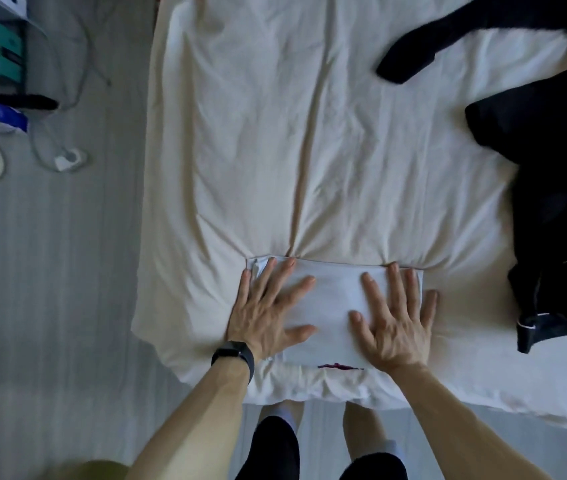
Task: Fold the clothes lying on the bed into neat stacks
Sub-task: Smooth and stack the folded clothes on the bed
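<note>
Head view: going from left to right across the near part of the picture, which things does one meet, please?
Grey floor → left hand, pressing flat → folded white garment → right hand, pressing flat → pile of dark clothes.

A black band (233,355) is strapped at the wrist of my left hand (268,317). My forearms (195,417) are bare. Dark shorts (268,448) cover my thighs, with a pale blue strip at each hem.
</note>
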Motion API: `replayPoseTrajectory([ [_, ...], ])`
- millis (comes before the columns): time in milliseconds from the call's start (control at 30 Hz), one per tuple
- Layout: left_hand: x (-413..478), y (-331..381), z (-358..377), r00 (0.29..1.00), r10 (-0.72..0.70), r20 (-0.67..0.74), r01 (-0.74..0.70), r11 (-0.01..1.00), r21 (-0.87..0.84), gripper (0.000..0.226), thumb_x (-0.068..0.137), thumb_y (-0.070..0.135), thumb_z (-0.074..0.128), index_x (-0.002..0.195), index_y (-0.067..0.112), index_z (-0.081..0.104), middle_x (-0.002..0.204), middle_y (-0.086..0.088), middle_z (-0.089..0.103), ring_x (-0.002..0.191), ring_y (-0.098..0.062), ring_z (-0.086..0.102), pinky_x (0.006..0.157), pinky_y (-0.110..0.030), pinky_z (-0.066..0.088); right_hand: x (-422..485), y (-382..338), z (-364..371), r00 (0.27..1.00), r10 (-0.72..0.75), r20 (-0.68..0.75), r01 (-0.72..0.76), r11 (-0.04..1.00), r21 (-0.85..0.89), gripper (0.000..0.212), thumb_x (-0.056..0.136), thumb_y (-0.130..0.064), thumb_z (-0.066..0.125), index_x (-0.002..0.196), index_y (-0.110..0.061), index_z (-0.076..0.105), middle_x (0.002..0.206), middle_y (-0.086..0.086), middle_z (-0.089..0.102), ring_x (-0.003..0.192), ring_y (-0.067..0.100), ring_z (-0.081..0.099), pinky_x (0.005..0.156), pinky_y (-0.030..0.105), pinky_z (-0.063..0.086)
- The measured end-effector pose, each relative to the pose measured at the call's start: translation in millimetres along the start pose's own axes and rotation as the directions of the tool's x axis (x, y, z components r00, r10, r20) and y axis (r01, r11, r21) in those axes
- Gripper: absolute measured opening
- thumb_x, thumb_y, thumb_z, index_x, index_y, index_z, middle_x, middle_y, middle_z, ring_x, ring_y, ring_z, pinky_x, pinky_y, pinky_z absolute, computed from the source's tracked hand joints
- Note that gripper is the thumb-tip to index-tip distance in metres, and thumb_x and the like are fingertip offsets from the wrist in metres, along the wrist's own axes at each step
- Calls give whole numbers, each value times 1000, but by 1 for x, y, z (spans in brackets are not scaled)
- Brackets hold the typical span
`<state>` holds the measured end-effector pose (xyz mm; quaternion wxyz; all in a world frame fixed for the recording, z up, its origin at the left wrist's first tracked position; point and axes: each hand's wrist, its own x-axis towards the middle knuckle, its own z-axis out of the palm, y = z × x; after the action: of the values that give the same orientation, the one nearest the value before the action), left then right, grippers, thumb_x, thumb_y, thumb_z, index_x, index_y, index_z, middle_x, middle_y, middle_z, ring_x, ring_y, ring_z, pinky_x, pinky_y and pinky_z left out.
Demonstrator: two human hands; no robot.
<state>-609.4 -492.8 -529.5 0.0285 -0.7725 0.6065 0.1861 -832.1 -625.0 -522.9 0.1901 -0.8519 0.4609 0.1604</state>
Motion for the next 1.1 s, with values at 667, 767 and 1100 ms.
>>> replayPoseTrajectory([
  [667,-62,-25,-293,880,-87,466,31,991,126,43,100,28,37,141,22,49,140,-6,55,122,-28,57,95,-34,48,-186,-69,-266,979,163,121,-169,985,44,42,104,-33,40,145,-35,52,145,-16,53,134,13,49,103,30,44],
  [767,-93,-26,-327,937,-42,347,18,997,73,43,100,35,37,140,25,49,137,-4,58,117,-26,60,89,-32,49,-227,-97,-276,986,159,-48,-153,981,117,38,103,-34,44,137,-33,60,138,-18,59,127,14,55,99,32,47],
  [1100,-212,-69,-405,980,146,-138,-148,989,2,49,96,47,43,144,37,45,139,12,56,130,-15,49,106,-32,35,-338,-233,-290,875,140,-463,15,949,315,85,85,-78,0,138,-43,57,154,-15,46,145,9,35,113,26,33],
])
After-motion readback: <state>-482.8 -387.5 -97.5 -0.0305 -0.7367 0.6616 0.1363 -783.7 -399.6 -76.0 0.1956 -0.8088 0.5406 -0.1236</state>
